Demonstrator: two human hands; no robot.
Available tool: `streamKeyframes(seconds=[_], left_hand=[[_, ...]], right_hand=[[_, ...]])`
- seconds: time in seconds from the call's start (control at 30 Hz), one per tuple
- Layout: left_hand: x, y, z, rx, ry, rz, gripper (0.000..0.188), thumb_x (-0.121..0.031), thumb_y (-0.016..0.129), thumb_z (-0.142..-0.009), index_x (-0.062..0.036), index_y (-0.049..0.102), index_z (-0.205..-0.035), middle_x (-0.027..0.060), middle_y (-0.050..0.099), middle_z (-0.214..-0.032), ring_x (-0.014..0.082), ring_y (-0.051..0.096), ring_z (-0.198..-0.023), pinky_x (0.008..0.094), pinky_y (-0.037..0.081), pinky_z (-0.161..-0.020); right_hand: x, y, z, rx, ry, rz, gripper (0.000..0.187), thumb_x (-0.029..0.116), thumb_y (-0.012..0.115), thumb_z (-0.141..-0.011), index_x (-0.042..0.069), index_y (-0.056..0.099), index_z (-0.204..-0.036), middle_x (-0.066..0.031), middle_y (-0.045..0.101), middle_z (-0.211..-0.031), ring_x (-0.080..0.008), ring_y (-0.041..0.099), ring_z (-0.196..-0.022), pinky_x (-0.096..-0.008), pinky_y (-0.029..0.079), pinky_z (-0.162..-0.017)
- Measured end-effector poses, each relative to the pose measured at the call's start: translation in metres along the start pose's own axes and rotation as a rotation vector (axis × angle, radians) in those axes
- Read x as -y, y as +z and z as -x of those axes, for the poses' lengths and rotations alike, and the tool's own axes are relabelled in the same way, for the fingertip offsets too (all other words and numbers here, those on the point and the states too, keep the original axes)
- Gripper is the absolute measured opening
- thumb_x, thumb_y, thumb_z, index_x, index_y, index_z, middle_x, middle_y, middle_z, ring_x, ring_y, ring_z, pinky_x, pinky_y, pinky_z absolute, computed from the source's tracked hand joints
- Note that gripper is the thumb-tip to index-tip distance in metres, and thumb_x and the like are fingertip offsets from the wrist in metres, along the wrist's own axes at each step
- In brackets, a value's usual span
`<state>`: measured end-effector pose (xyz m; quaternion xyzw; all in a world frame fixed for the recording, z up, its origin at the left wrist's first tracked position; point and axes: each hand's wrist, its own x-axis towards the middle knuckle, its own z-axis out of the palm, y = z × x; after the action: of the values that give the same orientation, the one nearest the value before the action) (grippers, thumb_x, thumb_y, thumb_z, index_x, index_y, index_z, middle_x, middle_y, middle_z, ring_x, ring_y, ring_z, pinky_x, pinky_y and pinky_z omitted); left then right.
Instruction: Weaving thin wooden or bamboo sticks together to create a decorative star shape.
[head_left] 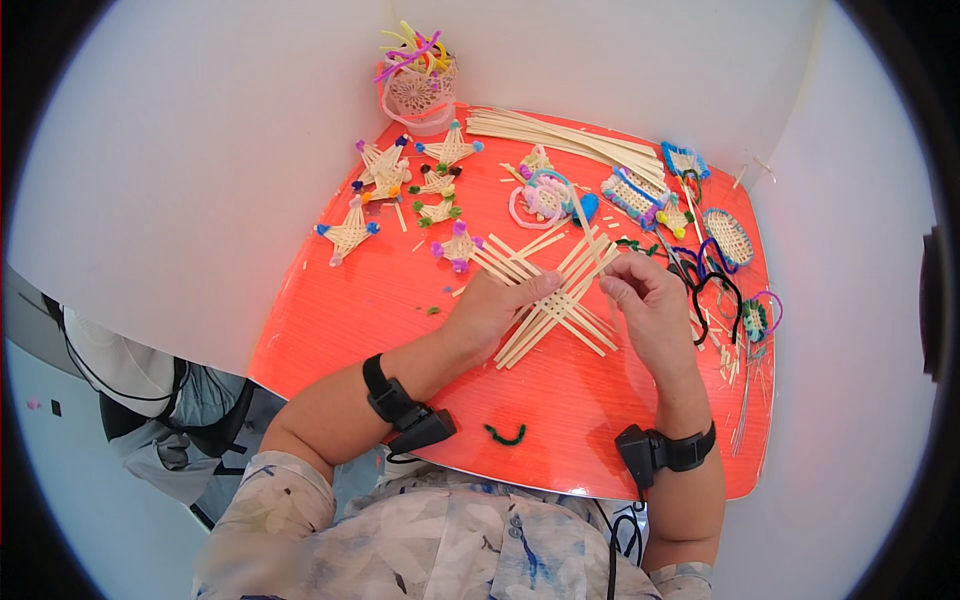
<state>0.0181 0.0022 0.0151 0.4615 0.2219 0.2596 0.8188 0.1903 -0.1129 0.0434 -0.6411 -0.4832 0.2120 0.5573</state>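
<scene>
A cross-shaped weave of pale flat bamboo strips (557,312) is held just over the red table, its loose ends fanning out in four directions. My left hand (490,308) grips it from the left, the thumb lying over its woven middle and the fingers hidden underneath. On its right side, my right hand (648,300) has thumb and forefinger closed on a single bamboo strip (583,215), which stands up at an angle from the upper right arm of the weave. Beyond both hands lies a purple-tipped woven star (458,248).
More woven stars (348,232) lie at the left. Long loose strips (560,135) run along the back edge near a pink basket (420,100) of pipe cleaners. Scissors (685,268), blue-edged woven pieces (728,238) and offcuts crowd the right. A green pipe-cleaner piece (506,436) lies in front.
</scene>
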Motion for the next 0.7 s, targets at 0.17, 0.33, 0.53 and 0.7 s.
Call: streamKeyframes(seconds=[0.17, 0.33, 0.53, 0.7], left_hand=[[-0.002, -0.005, 0.0, 0.015, 0.017, -0.125, 0.02, -0.016, 0.071, -0.094, -0.0009, 0.066, -0.106, 0.0072, 0.071, -0.095, 0.0125, 0.069, -0.083, 0.0273, 0.057, -0.071], [0.0, -0.004, -0.002, 0.008, 0.024, -0.146, 0.022, -0.016, 0.07, -0.094, -0.0002, 0.067, -0.109, 0.0077, 0.071, -0.099, 0.0128, 0.069, -0.084, 0.0275, 0.058, -0.072], [0.002, -0.005, -0.004, -0.013, 0.005, -0.123, 0.024, -0.019, 0.071, -0.094, 0.001, 0.068, -0.108, 0.0073, 0.071, -0.099, 0.0113, 0.066, -0.085, 0.0272, 0.055, -0.07], [0.0, -0.01, -0.006, 0.009, -0.008, -0.072, 0.024, -0.02, 0.074, -0.092, 0.0012, 0.07, -0.103, 0.0059, 0.072, -0.096, 0.0098, 0.066, -0.082, 0.0259, 0.053, -0.068]], right_hand=[[0.012, -0.004, 0.002, 0.003, -0.062, 0.209, 0.008, 0.002, 0.071, -0.086, -0.003, 0.069, -0.092, -0.0089, 0.066, -0.081, -0.0165, 0.061, -0.071, -0.0305, 0.049, -0.067], [0.021, -0.007, 0.002, 0.155, -0.058, 0.367, 0.01, 0.005, 0.072, -0.086, -0.002, 0.069, -0.092, -0.0088, 0.067, -0.079, -0.0179, 0.062, -0.072, -0.0315, 0.049, -0.068], [0.015, -0.006, 0.001, 0.104, 0.068, 0.228, 0.014, 0.007, 0.073, -0.086, -0.002, 0.066, -0.092, -0.007, 0.067, -0.079, -0.0137, 0.06, -0.071, -0.03, 0.049, -0.067], [0.0, -0.012, -0.001, 0.133, 0.013, 0.249, 0.013, 0.009, 0.072, -0.088, -0.002, 0.067, -0.092, -0.0053, 0.066, -0.077, -0.0099, 0.057, -0.069, -0.0261, 0.047, -0.065]])
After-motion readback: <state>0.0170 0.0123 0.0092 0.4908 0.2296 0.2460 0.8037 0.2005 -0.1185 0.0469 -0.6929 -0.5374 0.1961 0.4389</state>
